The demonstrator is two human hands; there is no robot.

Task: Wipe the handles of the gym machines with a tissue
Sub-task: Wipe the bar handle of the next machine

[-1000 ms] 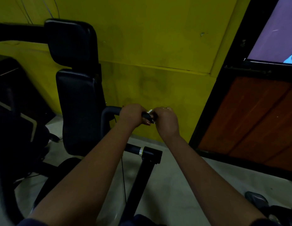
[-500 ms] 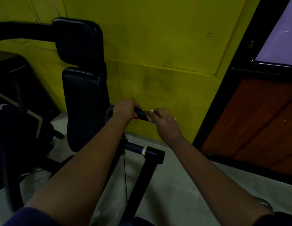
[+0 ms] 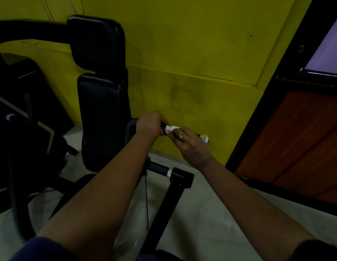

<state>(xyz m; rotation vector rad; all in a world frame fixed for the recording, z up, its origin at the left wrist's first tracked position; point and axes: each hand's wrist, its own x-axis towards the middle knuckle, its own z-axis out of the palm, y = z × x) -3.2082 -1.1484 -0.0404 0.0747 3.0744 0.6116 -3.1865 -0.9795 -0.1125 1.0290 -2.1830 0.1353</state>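
Hands, two: left hand grips one black handle; right hand pinches one white tissue.

A crumpled white tissue is bunched against the black handle, which runs roughly level before bending downward at its left end. The left hand grips the bar; the right hand pinches the tissue just beside it.
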